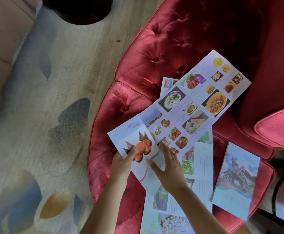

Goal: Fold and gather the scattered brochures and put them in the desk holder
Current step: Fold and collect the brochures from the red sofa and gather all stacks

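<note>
A long food brochure point(197, 102) lies unfolded across the red velvet chair point(154, 48). Its near end panel, printed with a crab point(134, 146), is lifted and partly folded over. My left hand point(122, 162) pinches that panel at its lower left edge. With fingers spread and nearly straight, my right hand point(168, 164) lies on the panel's right side. Under it sits another open brochure point(198, 174) with scenery photos. A folded brochure point(237, 179) showing a statue and sky rests to the right on the seat. No desk holder is in view.
A patterned rug point(44, 132) covers the floor to the left. A beige sofa edge point(4, 48) is at the far left and a dark round object point(80, 9) at the top. A pink cushion point(278, 127) sits on the chair's right.
</note>
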A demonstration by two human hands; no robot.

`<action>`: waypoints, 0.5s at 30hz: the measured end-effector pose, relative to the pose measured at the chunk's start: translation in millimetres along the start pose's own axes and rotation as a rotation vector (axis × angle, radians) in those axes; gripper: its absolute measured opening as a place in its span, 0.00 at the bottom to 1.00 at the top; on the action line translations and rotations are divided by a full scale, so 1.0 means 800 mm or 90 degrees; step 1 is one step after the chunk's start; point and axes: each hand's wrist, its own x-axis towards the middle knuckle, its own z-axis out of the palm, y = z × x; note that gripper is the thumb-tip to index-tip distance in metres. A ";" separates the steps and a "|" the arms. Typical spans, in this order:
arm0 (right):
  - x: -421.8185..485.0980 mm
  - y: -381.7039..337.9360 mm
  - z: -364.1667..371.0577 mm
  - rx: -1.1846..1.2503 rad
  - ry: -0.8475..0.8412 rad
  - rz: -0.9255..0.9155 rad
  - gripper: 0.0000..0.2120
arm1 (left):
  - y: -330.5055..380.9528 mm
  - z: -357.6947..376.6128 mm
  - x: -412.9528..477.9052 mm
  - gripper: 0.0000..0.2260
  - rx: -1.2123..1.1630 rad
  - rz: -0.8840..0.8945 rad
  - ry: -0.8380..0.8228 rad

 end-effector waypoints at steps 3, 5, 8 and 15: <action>-0.017 -0.025 -0.023 0.108 0.037 0.026 0.30 | 0.031 -0.012 -0.013 0.06 -0.041 0.052 -0.106; -0.028 -0.043 -0.045 0.272 0.052 0.034 0.28 | 0.056 -0.024 -0.024 0.11 -0.012 0.089 -0.152; -0.043 -0.062 -0.076 0.357 0.068 0.038 0.32 | 0.099 -0.037 -0.042 0.12 0.005 0.140 -0.159; -0.063 -0.101 -0.110 0.489 -0.119 -0.007 0.28 | 0.152 -0.053 -0.055 0.25 -0.025 0.231 -0.217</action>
